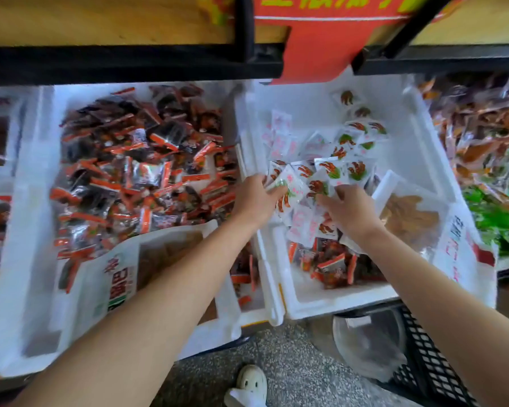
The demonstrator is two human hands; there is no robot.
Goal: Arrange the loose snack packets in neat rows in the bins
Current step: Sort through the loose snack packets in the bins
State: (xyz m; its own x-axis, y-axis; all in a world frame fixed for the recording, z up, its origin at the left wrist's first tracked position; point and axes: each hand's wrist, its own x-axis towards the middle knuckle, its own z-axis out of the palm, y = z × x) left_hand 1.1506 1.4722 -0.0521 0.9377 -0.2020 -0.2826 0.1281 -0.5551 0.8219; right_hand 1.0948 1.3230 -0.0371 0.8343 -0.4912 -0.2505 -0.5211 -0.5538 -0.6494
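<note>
Left bin [30,230], white foam, takes up the left half of the view. It is filled with a loose heap of dark packets with orange-red edges [135,171], lying at all angles. A large printed bag [121,277] lies over its near corner.

Right bin [335,304], also white foam, stands just beside it, and their walls touch. A large clear bag of brown pieces [409,218] leans against its right wall.

The white packets [335,160], printed in red and green, lie in the middle of the right bin. Some are in rough overlapping rows toward the far wall, and others are tumbled near my hands. A small cluster of dark orange-edged packets [332,262] sits at the near wall of the same bin.

My left grip [257,198] reaches over the shared wall into the right bin, its fingers curled round one white packet [287,190].

My right grip [350,210] lies on the white packets just beside the left one, fingers stretched toward it. The blur keeps me from telling whether it pinches a packet or only presses.
</note>
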